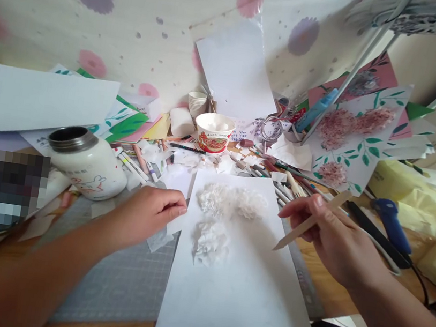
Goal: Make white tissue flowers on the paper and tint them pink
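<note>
A tall white sheet of paper (pixel 238 307) lies before me with three raised clusters of crumpled white paper petals (pixel 210 242) on its upper half. My right hand (pixel 335 237), over the sheet's right edge, is closed around a pale pointed stick (pixel 306 225). The stick's tip points down and left, just above the paper as far as I can judge. My left hand (pixel 158 212) is closed at the sheet's left edge, thumb against curled fingers. Whether it holds anything is hidden.
A grey cutting mat (pixel 115 284) lies under the sheet. Left stands an uncapped white bottle (pixel 98 165); behind are a paper bowl (pixel 214 133), scattered pens and scraps. At right are a blue-handled tool (pixel 392 223) and a card with pink flowers (pixel 361 138).
</note>
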Motion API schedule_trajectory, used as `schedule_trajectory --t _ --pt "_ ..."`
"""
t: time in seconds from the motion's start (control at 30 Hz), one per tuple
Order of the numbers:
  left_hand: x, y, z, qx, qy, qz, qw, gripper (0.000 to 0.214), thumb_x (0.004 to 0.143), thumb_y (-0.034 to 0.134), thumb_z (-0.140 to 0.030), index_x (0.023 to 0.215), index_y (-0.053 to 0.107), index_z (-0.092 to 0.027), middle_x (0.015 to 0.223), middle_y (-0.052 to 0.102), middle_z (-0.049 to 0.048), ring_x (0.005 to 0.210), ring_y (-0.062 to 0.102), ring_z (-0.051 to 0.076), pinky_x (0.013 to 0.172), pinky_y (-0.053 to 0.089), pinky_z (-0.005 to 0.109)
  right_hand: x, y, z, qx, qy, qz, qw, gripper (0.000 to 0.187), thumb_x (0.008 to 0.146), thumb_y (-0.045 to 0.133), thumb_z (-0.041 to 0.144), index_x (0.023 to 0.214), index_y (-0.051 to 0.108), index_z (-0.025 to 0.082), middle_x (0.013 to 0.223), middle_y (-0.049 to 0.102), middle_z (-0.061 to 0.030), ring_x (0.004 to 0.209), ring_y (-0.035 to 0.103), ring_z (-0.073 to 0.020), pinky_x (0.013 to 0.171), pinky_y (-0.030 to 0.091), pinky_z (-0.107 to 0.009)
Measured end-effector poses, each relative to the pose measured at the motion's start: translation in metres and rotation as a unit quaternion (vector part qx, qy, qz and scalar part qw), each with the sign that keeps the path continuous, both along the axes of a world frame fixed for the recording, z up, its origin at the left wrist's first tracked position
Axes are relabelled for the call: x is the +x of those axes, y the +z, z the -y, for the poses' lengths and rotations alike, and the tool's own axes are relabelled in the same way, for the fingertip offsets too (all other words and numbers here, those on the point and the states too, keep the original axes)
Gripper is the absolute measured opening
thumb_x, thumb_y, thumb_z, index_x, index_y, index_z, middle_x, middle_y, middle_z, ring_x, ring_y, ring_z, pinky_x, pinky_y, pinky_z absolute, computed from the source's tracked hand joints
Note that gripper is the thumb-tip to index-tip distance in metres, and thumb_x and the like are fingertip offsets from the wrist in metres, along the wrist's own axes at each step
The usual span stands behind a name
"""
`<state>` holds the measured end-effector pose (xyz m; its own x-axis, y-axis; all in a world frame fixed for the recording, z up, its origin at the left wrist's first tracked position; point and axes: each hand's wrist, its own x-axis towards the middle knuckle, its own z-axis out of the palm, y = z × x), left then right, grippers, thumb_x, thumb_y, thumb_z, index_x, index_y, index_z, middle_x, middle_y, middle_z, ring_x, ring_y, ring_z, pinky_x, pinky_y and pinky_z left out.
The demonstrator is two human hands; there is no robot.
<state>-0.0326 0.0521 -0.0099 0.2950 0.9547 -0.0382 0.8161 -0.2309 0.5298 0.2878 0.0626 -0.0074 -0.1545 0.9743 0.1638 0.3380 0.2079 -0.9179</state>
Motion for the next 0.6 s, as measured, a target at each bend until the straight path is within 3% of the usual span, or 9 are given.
schedule_trajectory --t 0.07,0.17,0.3,0.4,0.47,0.5,0.53,0.6 --pt "0.001 -0.001 0.001 -0.014 -0.017 -0.010 1.000 0.029 0.090 0.043 -0.040 0.079 0.062 -0.020 0.068 0.061 -0.0031 0.063 0.054 0.015 0.059 0.036 0.024 -0.007 -0.001 0.008 -0.014 0.053 0.013 0.998 0.051 0.097 0.035 0.056 0.083 0.068 0.019 0.061 0.052 0.0005 0.054 0.049 -0.0120 0.051 0.041 -0.025" --pt "0.001 -0.003 0.000 -0.019 -0.034 -0.039 0.998 0.024 0.090 0.043 -0.035 0.085 0.063 -0.022 0.078 0.065 -0.0024 0.070 0.058 0.016 0.064 0.039 0.025 -0.009 0.000 0.009 -0.005 0.115 0.058 0.992 0.038 0.096 0.043 0.048 0.085 0.065 0.019 0.067 0.060 -0.0019 0.064 0.057 -0.0155 0.060 0.045 -0.028" --pt "-0.004 -0.007 -0.003 0.030 -0.024 -0.093 0.995 0.025 0.091 0.038 -0.032 0.089 0.060 -0.022 0.088 0.066 -0.0001 0.079 0.059 0.019 0.070 0.040 0.028 0.006 0.015 0.010 0.048 0.144 0.139 0.979 0.037 0.096 0.045 0.040 0.068 0.056 0.019 0.076 0.056 -0.0041 0.074 0.054 -0.0183 0.071 0.042 -0.032" --pt "-0.011 -0.009 -0.007 0.040 -0.004 -0.112 0.993 0.024 0.091 0.036 -0.032 0.089 0.059 -0.023 0.087 0.065 0.0000 0.077 0.059 0.019 0.068 0.039 0.029 0.017 0.019 0.027 0.043 0.185 0.208 0.959 0.031 0.098 0.043 0.035 0.077 0.059 0.020 0.068 0.057 -0.0010 0.062 0.055 -0.0150 0.060 0.042 -0.027" --pt "-0.013 -0.009 -0.008 0.037 0.007 -0.113 0.993 0.023 0.091 0.037 -0.031 0.089 0.058 -0.023 0.084 0.065 -0.0008 0.075 0.058 0.019 0.066 0.038 0.029 0.018 0.011 0.047 0.060 0.255 0.287 0.922 0.023 0.097 0.046 0.036 0.109 0.061 0.022 0.071 0.065 -0.0002 0.058 0.061 -0.0150 0.056 0.045 -0.025" --pt "-0.014 -0.009 -0.009 0.035 0.011 -0.112 0.993 0.022 0.091 0.037 -0.031 0.089 0.058 -0.024 0.082 0.065 -0.0014 0.074 0.058 0.019 0.065 0.038 0.029 0.017 0.004 0.056 0.126 0.274 0.321 0.898 0.033 0.091 0.057 0.043 0.118 0.058 0.023 0.079 0.070 -0.0019 0.062 0.065 -0.0173 0.057 0.047 -0.026" --pt "-0.014 -0.008 -0.009 0.034 0.015 -0.110 0.993 0.022 0.090 0.038 -0.030 0.088 0.059 -0.024 0.081 0.065 -0.0019 0.073 0.058 0.019 0.064 0.037 0.028 0.016 -0.004 0.065 0.169 0.282 0.375 0.867 0.046 0.085 0.063 0.047 0.123 0.056 0.024 0.084 0.071 -0.0033 0.062 0.067 -0.0199 0.054 0.047 -0.028" --pt "-0.012 -0.007 -0.008 0.037 0.020 -0.104 0.994 0.020 0.090 0.039 -0.029 0.088 0.059 -0.025 0.081 0.065 -0.0030 0.072 0.058 0.018 0.064 0.037 0.028 0.015 -0.020 0.079 0.249 0.277 0.443 0.816 0.052 0.082 0.067 0.043 0.127 0.053 0.022 0.079 0.069 -0.0015 0.054 0.064 -0.0187 0.045 0.043 -0.028"
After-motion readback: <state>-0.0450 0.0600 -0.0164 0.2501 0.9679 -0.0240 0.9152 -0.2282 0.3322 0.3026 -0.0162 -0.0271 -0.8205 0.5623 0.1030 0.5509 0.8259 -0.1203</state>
